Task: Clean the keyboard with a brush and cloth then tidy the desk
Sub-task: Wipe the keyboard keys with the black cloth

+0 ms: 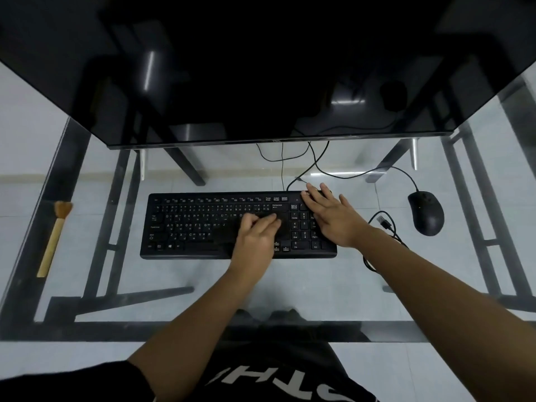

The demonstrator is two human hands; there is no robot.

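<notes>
A black keyboard (185, 224) lies in the middle of the glass desk (290, 280). A black cloth (224, 235) is spread over its middle keys and is hard to tell from them. My left hand (255, 239) presses on the cloth with its fingers curled onto it. My right hand (330, 216) lies flat on the number pad with its fingers spread, the fingertips reaching the keyboard's far right corner. A wooden-handled brush (55, 236) with tan bristles lies apart at the desk's left edge, bristles pointing away from me.
A large dark monitor (261, 82) overhangs the back of the desk. A black mouse (426, 213) sits to the right of the keyboard. A loose cable with a USB plug (383, 221) coils between them. The desk's black frame shows through the glass.
</notes>
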